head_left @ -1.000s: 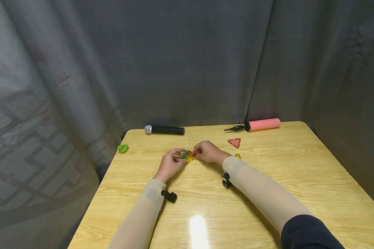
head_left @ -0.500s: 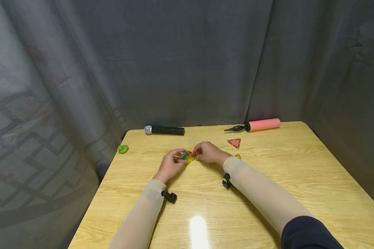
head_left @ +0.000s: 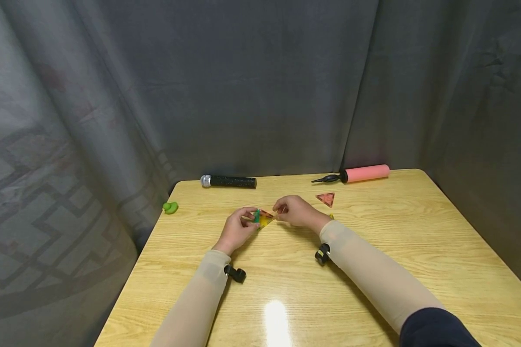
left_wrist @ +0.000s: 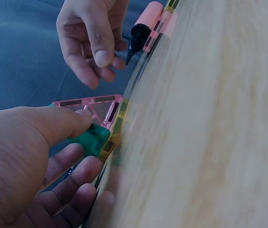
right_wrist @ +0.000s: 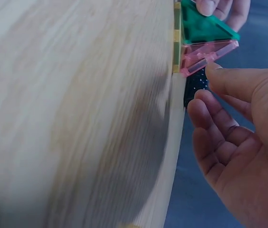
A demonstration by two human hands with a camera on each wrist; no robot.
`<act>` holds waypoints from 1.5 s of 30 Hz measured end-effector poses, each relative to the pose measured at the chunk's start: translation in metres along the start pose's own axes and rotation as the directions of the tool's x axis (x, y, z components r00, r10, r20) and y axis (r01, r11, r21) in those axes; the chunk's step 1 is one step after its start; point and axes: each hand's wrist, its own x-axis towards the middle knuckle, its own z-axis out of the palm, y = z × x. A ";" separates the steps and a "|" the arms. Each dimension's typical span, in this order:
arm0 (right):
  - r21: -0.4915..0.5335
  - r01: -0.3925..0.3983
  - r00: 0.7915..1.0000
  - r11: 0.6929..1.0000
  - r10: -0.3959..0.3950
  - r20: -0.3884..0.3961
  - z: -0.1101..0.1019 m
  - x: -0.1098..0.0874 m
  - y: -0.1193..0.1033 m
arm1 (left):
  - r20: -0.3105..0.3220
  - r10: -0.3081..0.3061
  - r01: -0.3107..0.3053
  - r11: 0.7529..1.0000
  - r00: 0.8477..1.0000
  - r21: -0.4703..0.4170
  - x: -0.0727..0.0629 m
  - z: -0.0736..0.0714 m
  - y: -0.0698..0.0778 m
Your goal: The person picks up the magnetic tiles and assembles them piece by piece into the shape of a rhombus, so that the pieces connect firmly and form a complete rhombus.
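A yellow magnetic tile (left_wrist: 118, 128) lies flat on the wooden table, with a green triangular magnetic tile (right_wrist: 203, 23) and a pink triangular magnetic tile (right_wrist: 209, 54) standing on it. The two upright tiles meet along an edge and lean together. My left hand (head_left: 236, 229) steadies the green tile between thumb and fingers from the left side. Just right of the pink tile is my right hand (head_left: 296, 211), its fingers loosely bent with nothing between them. In the right wrist view its thumb tip overlaps the pink tile's lower edge.
Behind the right hand lies another pink triangular tile (head_left: 326, 199). A yellow tile (head_left: 331, 217) is mostly hidden by the right forearm. Along the back edge lie a black microphone (head_left: 232, 181) and a pink hand pump (head_left: 364, 174). A green toy duck (head_left: 171, 207) sits at the left edge.
My right hand has let go of the pink tile and drawn slightly to the right. The left hand stays in place on the green tile.
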 end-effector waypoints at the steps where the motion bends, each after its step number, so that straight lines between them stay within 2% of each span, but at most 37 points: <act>1: 0.001 0.003 1.000 1.000 -0.003 -0.006 -0.001 -0.002 0.000 | 0.000 -0.001 0.001 1.000 1.000 -0.002 0.000 0.000 0.000; 8: 0.022 0.022 0.998 1.000 -0.020 -0.066 -0.008 -0.019 0.006 | 0.000 0.004 -0.004 1.000 1.000 -0.016 -0.001 -0.001 0.001; 17: 0.073 0.000 0.988 0.997 0.011 -0.155 -0.015 -0.045 0.019 | -0.003 -0.002 0.002 1.000 1.000 -0.021 -0.002 -0.001 0.002; 25: 0.123 -0.027 0.983 0.992 0.048 -0.176 -0.025 -0.064 0.033 | -0.001 0.002 -0.002 1.000 1.000 -0.027 -0.002 -0.002 0.001; 34: 0.112 -0.060 0.972 0.992 0.083 -0.218 -0.043 -0.075 0.057 | -0.005 -0.026 0.026 0.999 1.000 -0.035 -0.002 -0.003 0.000; 38: 0.090 -0.110 0.970 0.990 0.127 -0.210 -0.050 -0.078 0.069 | -0.005 -0.025 0.025 0.999 1.000 -0.034 -0.002 -0.003 0.000; 45: 0.078 -0.164 0.978 0.983 0.172 -0.119 -0.057 -0.084 0.083 | -0.010 -0.032 0.032 0.999 0.999 -0.037 -0.003 -0.002 0.000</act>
